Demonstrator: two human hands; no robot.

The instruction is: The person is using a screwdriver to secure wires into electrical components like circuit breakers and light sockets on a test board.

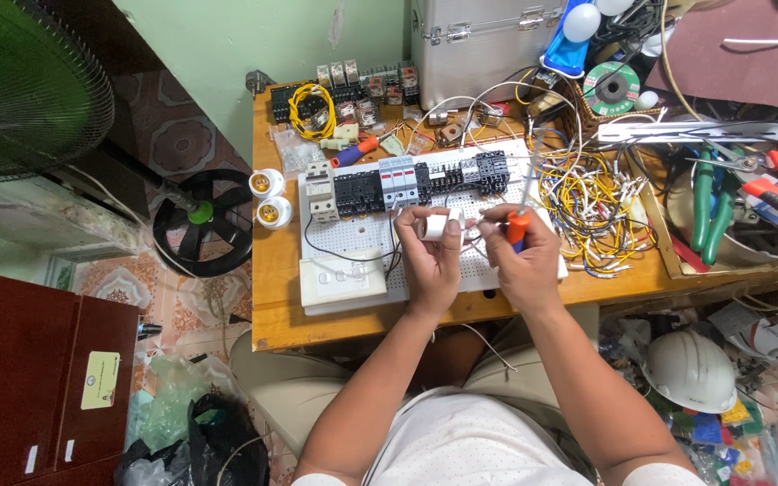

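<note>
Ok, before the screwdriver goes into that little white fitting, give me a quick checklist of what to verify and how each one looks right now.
1. White fitting gripped in the left hand: ok, fingers wrap it.
2. Screwdriver held in the right hand: ok, orange handle in the fist.
3. Tip seated on the screw: cannot tell, too small to see.
4. Wire ends between the hands in the terminal: cannot tell.
5. Work held over the white perforated board, not off the table: ok.
6. Loose wire bundle apart from the right hand: not ok, it lies close beside it.
</note>
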